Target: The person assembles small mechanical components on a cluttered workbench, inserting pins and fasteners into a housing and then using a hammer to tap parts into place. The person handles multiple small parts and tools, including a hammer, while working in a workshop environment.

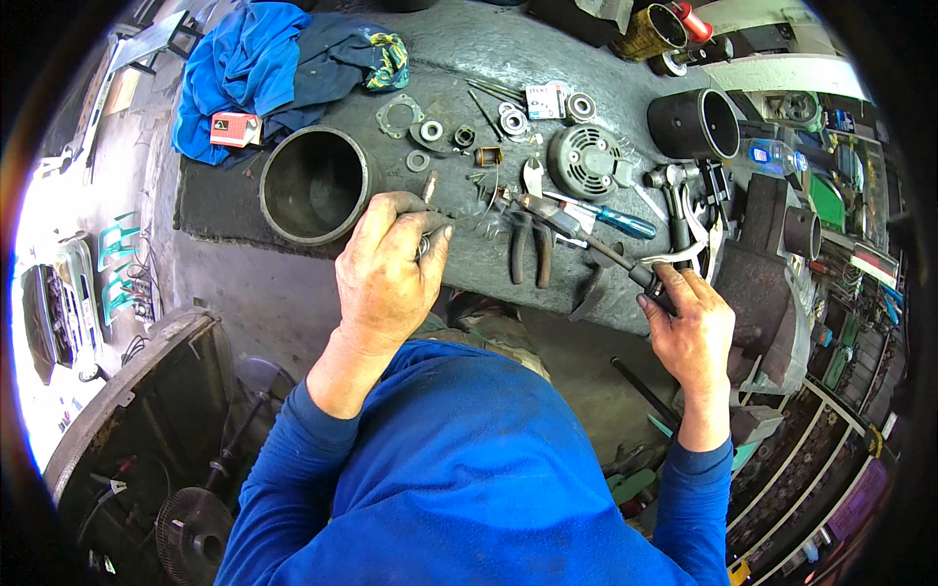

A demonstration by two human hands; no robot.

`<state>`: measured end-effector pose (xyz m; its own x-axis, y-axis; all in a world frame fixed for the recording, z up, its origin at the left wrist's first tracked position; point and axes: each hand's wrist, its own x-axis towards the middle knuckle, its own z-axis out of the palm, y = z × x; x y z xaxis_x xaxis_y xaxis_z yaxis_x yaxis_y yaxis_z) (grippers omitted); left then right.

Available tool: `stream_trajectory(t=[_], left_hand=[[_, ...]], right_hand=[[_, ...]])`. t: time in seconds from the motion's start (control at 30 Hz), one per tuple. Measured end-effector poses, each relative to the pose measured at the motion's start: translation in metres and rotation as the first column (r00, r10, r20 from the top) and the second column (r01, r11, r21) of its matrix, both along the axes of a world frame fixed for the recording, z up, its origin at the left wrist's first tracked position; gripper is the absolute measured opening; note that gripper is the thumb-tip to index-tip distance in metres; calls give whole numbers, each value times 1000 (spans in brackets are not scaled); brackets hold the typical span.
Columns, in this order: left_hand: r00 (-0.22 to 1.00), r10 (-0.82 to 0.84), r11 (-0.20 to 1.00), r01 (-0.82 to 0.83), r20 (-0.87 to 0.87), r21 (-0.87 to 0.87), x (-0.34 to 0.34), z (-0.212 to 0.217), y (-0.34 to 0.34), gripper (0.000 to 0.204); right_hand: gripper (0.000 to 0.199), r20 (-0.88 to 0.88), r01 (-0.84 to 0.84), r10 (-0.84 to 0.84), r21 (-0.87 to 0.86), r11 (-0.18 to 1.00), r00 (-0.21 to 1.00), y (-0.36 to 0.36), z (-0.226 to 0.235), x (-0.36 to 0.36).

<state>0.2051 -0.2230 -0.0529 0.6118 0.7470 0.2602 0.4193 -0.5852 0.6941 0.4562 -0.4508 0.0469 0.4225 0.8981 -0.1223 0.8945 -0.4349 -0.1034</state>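
On the counter (489, 59) edge, my left hand (386, 278) pinches a small metal part (428, 188) in closed fingers beside the one large open cylinder (315, 184). My right hand (692, 327) wraps one black-handled tool (596, 249). Keep both grips firm. Two pliers (531, 249) lie between.

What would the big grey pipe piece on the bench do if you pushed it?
The pipe piece looks like thick metal, so probably heavy and stiff. It seems to stand on its end, so it would likely slide, not roll.
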Motion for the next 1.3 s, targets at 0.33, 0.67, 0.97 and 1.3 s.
stream_trajectory(t=[0.33, 0.67, 0.97, 1.3], left_hand=[[998, 9, 999, -6, 62, -36, -5, 1, -1, 17], [997, 31, 999, -29, 72, -20, -6, -2, -3, 16], [996, 34, 999, -32, 86, -24, -8, -3, -4, 17], [997, 10, 999, -6, 74, -53, -6, -2, -3, 16]], right_hand=[[46, 43, -22, 22, 4, 1000, 999, 7, 5, 0], [46, 83, -86, 88, -24, 996, 993, 10, 10, 3], [49, 238, -194, 214, -106, 975, 947, 17, 20, 3], [47, 185, -183, 200, -109, 977, 962, 24, 23, 7]])
